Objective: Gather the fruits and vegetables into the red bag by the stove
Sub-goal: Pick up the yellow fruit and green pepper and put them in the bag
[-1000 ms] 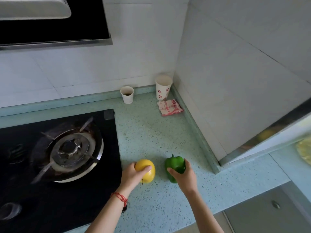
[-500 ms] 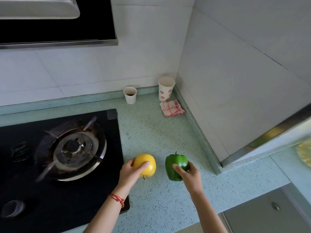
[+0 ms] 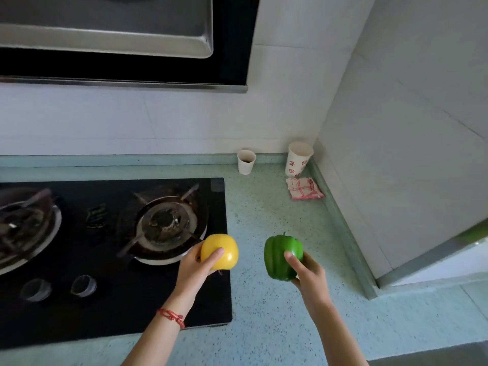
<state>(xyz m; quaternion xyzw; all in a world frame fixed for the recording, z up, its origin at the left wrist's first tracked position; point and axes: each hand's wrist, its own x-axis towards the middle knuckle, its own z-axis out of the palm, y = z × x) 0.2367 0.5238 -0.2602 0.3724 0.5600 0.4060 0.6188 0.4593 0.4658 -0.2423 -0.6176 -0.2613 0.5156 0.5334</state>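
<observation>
Progress: both pieces are picked up, neither is bagged. The red bag is nowhere in view, so the drop-off is all still ahead and you will have to find the bag first.

Landmark: black glass gas stove (image 3: 111, 260), set into the speckled pale-green countertop (image 3: 277, 212).

Your left hand (image 3: 196, 268) curls round the smooth round yellow fruit (image 3: 220, 250), thumb on its front face, holding it over the stove's right edge, just right of the near burner.

Your right hand (image 3: 307, 273) grips the glossy green bell pepper (image 3: 281, 256) from below and behind, thumb across its front. It hangs over the counter right of the stove, stem up. The two hands are apart, with a gap between the fruit and the pepper.

Far right of the stove, in the wall corner: a spotted white paper cup (image 3: 298, 158), a plain white paper cup (image 3: 246, 161), a folded red-checked cloth (image 3: 303, 188).

Change from a second ago: both items have come up off the counter, and your view has swung left, taking in more stove and the hood above it.
</observation>
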